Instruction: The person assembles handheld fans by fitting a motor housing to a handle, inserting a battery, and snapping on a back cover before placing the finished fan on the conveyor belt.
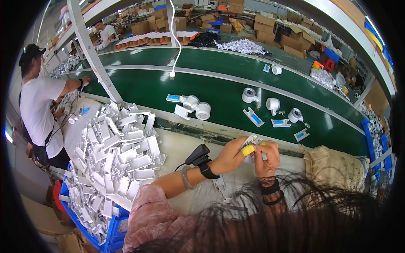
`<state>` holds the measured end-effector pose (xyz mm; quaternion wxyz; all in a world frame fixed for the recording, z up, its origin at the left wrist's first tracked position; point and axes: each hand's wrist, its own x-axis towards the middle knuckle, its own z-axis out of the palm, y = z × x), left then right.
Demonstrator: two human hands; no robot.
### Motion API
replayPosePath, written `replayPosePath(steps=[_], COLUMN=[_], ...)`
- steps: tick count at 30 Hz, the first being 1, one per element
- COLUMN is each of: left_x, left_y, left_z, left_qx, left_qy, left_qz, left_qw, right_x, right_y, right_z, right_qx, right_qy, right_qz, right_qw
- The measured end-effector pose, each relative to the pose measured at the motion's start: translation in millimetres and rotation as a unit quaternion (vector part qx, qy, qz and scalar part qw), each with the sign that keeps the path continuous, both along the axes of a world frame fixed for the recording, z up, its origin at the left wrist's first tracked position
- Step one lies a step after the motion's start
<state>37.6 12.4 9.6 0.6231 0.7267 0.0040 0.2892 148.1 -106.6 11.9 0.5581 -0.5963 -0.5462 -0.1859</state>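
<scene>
Above the bench's front strip, my left hand [233, 155] is closed on a small white plastic part [252, 139], whose upper end shows above the fingers. My right hand [266, 162] meets it from the other side, its bent fingertips pressed against the same part. Yellow wrapping [248, 150] covers a fingertip there, and the lower part of the piece is hidden by my fingers. To the left of my left forearm rises a large pile of white plastic housings [126, 154], spilling from a blue bin [116, 232].
A green conveyor belt [143, 88] runs across ahead, carrying round white units [203, 111] and flat pieces with blue inserts [253, 117]. A woven sack [333, 166] lies at right. A white cable [179, 42] hangs over the belt. Another person [46, 101] works at left beside a metal post [95, 55].
</scene>
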Motion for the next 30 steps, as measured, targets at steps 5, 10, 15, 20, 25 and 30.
replayPosePath(steps=[5, 10, 15, 20, 25, 30], left_x=[1.2, 2.2, 2.8, 2.2, -4.0, 2.9], left_y=[3.7, -1.5, -1.8, -1.2, -5.2, -1.6], left_z=[1.4, 0.7, -0.7, -6.1, 3.9, -3.6], left_qx=[0.029, -0.008, -0.046, -0.054, -0.053, 0.09], left_qy=[0.015, 0.025, 0.044, 0.051, 0.08, -0.026], left_qz=[0.012, -0.002, -0.038, -0.041, -0.006, 0.069], left_qw=[0.999, 1.0, 0.997, 0.996, 0.995, 0.993], right_x=[1.0, 3.1, 2.8, 0.8, 0.2, -1.5], right_y=[-2.1, -2.7, -3.0, -3.2, -0.4, 1.3], right_z=[15.2, 18.8, 12.9, 11.8, 7.3, 3.4], right_qx=[-0.037, -0.046, -0.028, -0.031, -0.019, -0.024], right_qy=[-0.061, -0.129, -0.102, -0.098, -0.087, -0.088], right_qz=[-0.018, -0.039, -0.027, -0.026, -0.011, -0.024], right_qw=[0.997, 0.99, 0.994, 0.994, 0.996, 0.996])
